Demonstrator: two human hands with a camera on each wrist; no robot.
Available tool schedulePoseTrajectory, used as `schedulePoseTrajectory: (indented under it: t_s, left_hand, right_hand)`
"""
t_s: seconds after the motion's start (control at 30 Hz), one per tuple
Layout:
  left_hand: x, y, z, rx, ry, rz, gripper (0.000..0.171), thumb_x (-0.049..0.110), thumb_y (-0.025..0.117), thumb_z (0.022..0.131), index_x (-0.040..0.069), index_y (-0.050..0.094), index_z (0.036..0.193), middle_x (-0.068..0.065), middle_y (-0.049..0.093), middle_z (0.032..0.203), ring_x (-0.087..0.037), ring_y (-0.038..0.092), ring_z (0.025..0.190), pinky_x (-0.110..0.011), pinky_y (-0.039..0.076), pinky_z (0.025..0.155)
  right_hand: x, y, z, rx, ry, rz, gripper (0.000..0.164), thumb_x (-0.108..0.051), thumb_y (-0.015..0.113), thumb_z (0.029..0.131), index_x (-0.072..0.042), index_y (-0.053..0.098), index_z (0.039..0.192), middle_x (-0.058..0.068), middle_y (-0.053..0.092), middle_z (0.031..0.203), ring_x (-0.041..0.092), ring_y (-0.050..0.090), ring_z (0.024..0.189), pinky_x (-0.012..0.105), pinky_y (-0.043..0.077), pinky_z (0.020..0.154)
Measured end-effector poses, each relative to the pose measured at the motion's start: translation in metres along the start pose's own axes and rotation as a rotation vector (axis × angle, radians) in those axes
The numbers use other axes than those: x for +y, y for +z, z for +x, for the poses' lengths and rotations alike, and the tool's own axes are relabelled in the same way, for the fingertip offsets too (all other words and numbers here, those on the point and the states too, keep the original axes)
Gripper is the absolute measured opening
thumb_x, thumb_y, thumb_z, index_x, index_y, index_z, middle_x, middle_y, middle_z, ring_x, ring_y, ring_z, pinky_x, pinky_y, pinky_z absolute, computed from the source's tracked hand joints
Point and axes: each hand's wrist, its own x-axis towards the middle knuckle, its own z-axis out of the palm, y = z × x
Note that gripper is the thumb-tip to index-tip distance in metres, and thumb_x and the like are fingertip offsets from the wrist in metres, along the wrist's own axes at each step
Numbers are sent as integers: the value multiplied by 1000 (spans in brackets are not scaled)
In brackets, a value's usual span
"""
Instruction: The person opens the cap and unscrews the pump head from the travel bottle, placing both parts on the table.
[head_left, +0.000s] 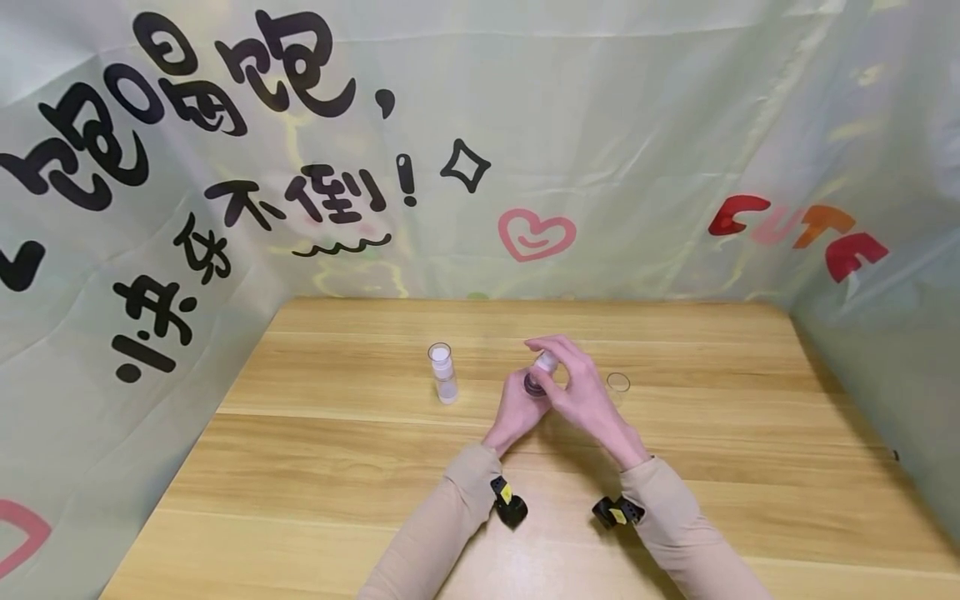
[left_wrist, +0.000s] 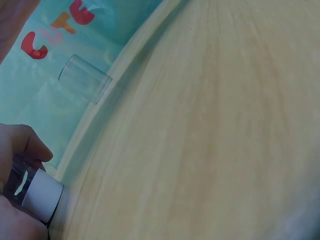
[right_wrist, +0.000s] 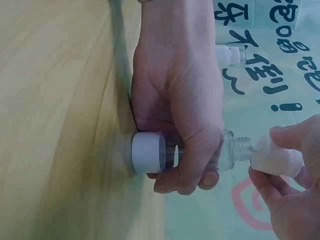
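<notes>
1. HANDLING: Clear bottle (right_wrist: 227,150) w/ white base (right_wrist: 147,152) looks light, stiff & smooth-walled, so prob. slippery; glass or plastic, can't tell from here, so best treated as fragile.
2. BEST HOLD, est.: round the mid-body, btwn shoulder & base, w/ mod. pressure; white top (right_wrist: 272,156) by its sides, w/ a light pinch.
3. LOW HOLD: Left grip (head_left: 521,410) wraps the bottle's body, fingers curled round it; base juts out below, threaded neck (right_wrist: 242,148) above.
4. TOP HOLD: Right grip (head_left: 583,396) pinches the white top btwn thumb & fingers, right at the neck's mouth; threads show bare.
5. LOCATION: Bottle is neck-up, mid-tabletop (head_left: 337,467); whether its base touches the wood, can't tell. Clear sleeve (head_left: 618,383) stands to the R, second bottle (head_left: 444,383) to the L, neither one held.
</notes>
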Motion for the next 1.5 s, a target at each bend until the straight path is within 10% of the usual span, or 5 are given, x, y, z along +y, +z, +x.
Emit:
schedulePoseTrajectory:
  t_s: [0.47, 1.0, 1.23, 1.5]
  left_hand:
    - [-5, 0, 2, -31, -35, 62, 18, -7, 63, 71, -4, 67, 88, -16, 68, 76, -3, 51, 66, -19, 48, 68]
    - [-2, 3, 0, -24, -130, -45, 26, -13, 68, 70, -5, 68, 95, -22, 71, 90, -8, 58, 78, -21, 52, 80]
    - [-1, 5, -1, -17, -138, -60, 24, -14, 67, 71, -6, 68, 93, -22, 70, 88, -5, 54, 74, -19, 47, 76]
    - [19, -1, -5, -27, -150, -57, 23, -16, 63, 72, -14, 64, 95, -29, 68, 89, -6, 53, 73, -17, 45, 75]
  right_hand:
    - [0, -22, 5, 55, -35, -75, 46, 9, 78, 76, 3, 66, 120, 21, 71, 109, 36, 67, 98, 50, 56, 90]
    - [12, -50, -5, -364, 178, -381, 45, -12, 77, 85, -2, 63, 127, 20, 73, 108, 26, 69, 84, 39, 58, 70]
    - [14, -51, -9, -439, 235, -474, 43, -12, 76, 86, -1, 64, 126, 17, 73, 99, 19, 64, 73, 33, 53, 63]
    - [12, -47, -11, -460, 217, -601, 46, -14, 79, 82, -6, 65, 126, 9, 76, 96, 23, 68, 83, 47, 43, 84]
